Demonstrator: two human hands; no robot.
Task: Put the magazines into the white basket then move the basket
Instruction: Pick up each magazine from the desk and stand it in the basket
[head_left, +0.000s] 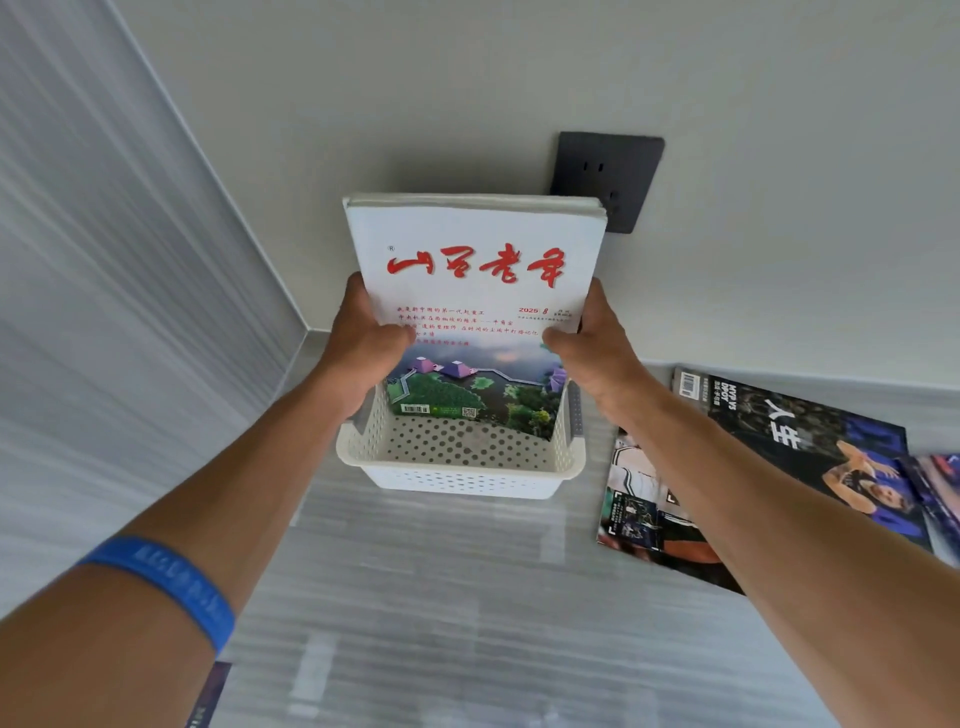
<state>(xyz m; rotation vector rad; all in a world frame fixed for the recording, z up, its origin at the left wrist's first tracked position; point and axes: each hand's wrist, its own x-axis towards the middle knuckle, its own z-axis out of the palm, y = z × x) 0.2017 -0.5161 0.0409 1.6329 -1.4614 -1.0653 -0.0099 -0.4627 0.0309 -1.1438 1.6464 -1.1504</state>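
Observation:
A stack of magazines (475, 244), topped by a white cover with red characters, stands upright with its lower end inside the white perforated basket (457, 480) on the grey counter. My left hand (363, 343) grips the stack's left edge and my right hand (592, 343) grips its right edge. The stack's back leans toward the wall. The basket's floor in front of the stack is bare.
Two dark magazines (810, 436) (644, 514) lie flat on the counter to the right of the basket, partly under my right forearm. A third cover (940, 493) shows at the right edge. A black wall socket (608, 176) sits behind the stack. Walls close the corner at left and back.

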